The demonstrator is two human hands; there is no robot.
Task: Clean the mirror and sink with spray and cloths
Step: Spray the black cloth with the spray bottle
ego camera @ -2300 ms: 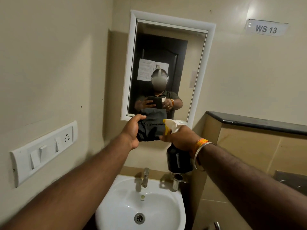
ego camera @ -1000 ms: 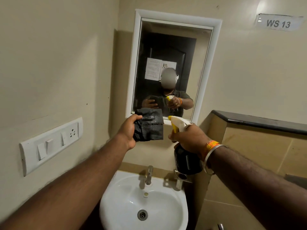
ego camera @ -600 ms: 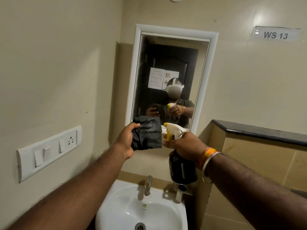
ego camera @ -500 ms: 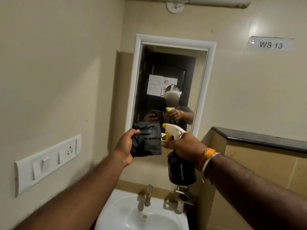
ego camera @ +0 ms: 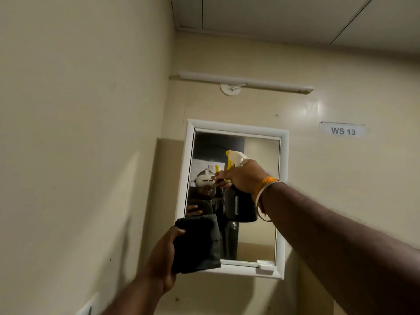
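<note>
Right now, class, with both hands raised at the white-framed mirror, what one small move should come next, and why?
Probably squeeze the trigger. The right hand grips the dark spray bottle with the white and yellow head, nozzle aimed at the white-framed wall mirror. The left hand holds the folded black cloth low at the frame, ready to wipe. No spray shows on the glass.

The cloth [ego camera: 197, 243] hides the mirror's [ego camera: 256, 223] lower left corner.

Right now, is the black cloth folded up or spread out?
Folded. The cloth is a thick, compact block with layered edges, gripped in the left hand by the mirror.
</note>
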